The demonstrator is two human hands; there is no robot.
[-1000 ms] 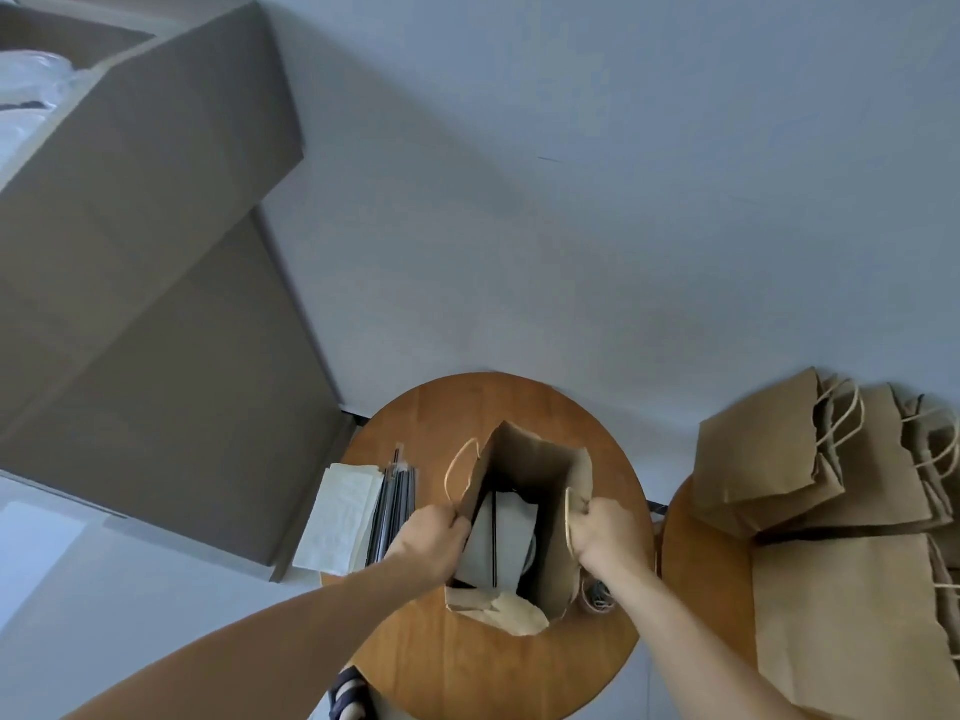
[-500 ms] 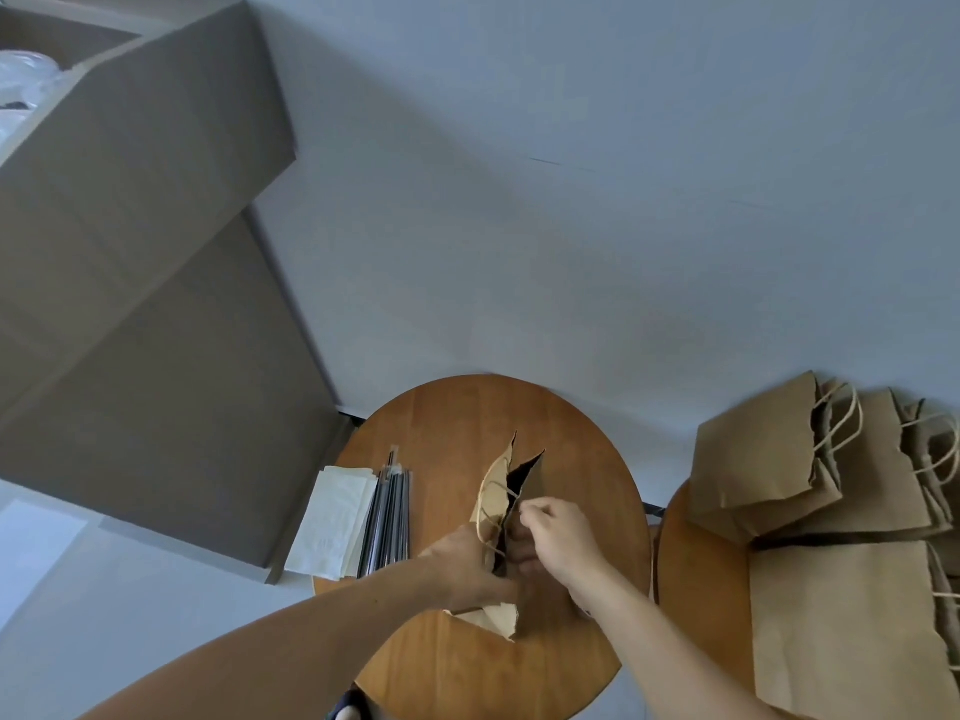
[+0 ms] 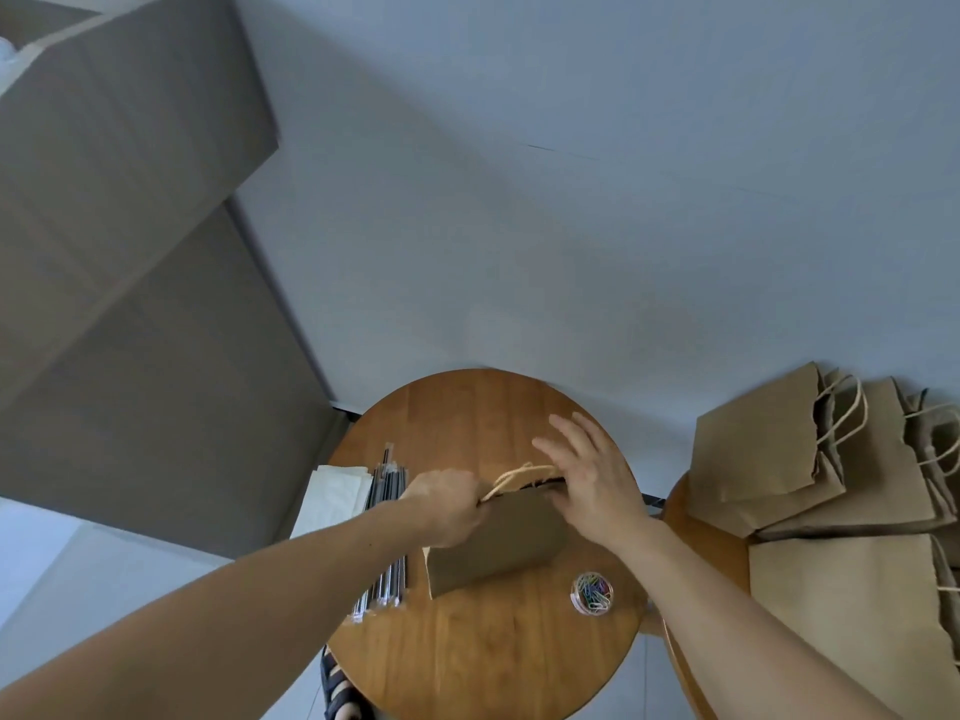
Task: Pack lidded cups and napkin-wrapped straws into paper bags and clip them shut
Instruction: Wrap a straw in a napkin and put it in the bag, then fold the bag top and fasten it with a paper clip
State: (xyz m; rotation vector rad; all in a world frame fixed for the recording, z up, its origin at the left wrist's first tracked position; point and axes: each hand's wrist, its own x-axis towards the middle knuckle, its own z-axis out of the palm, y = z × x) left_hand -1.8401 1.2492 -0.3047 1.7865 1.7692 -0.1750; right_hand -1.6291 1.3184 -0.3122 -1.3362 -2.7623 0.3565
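Head view: the paper bag (image 3: 498, 543) stands on the round wooden tabletop (image 3: 467, 652), its mouth flattened closed. The left hand (image 3: 447, 506) has its fingers curled, gripping the bag's top edge. The right hand (image 3: 597, 485) presses that edge with fingers straight and spread. A tub of paper clips (image 3: 592, 593) sits near the bag.

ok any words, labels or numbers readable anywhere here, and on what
None can be read.
The bag, spare bags, box, napkins and clip tub show no print.
The straws are too blurred to tell.
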